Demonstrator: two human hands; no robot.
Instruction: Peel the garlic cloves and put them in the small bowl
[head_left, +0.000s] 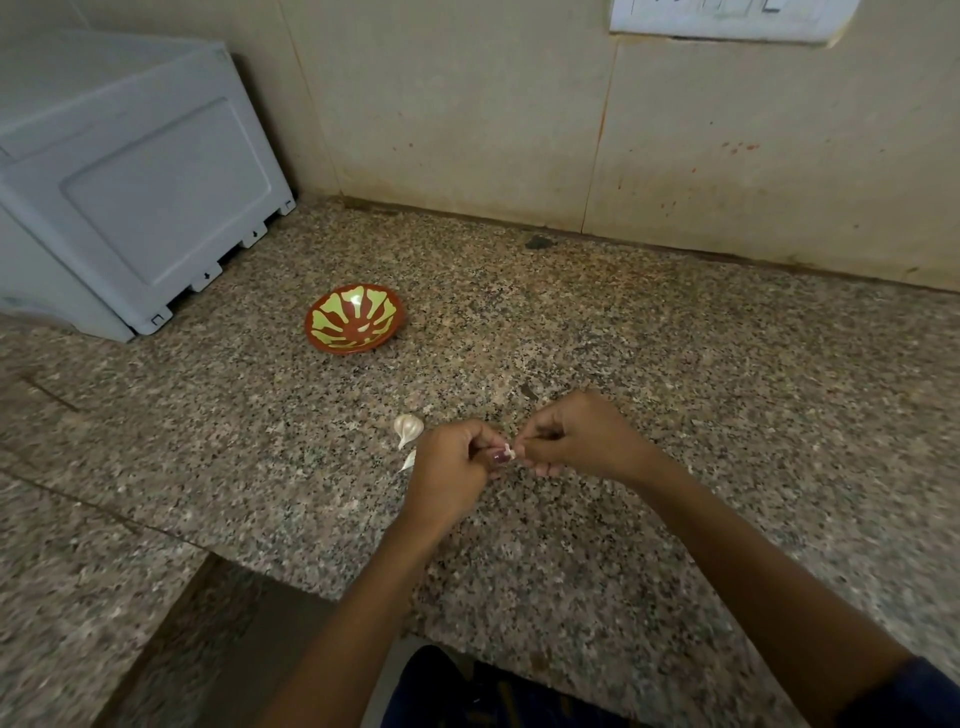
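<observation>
Evidently mid-peel. Far left, against the wall: a white appliance (119, 176), parked on the countertop (675, 364) near its back left corner. Right of it, well apart from the hands: the small bowl (355, 318), red with yellow-green petals, apparently without cloves in it yet. Nearer the front edge, just left of the hands: an unpeeled garlic clove (408, 428) and a sliver of pale skin (409, 460) lying on the stone. Then the left hand (452, 473), curled round a garlic piece (508, 453) — only a pale tip showed between the fingertips. Right hand (576, 441) pinching that same tip, fingers curled in tight.

Best done, probably, by holding the clove steady in the left and pulling the skin away in one strip with the right — short tugs, not squeezing hard enough to bruise it. Nothing lay between hands and bowl; loose skin on the countertop was the only clutter, and easily mistaken for a clove.
</observation>
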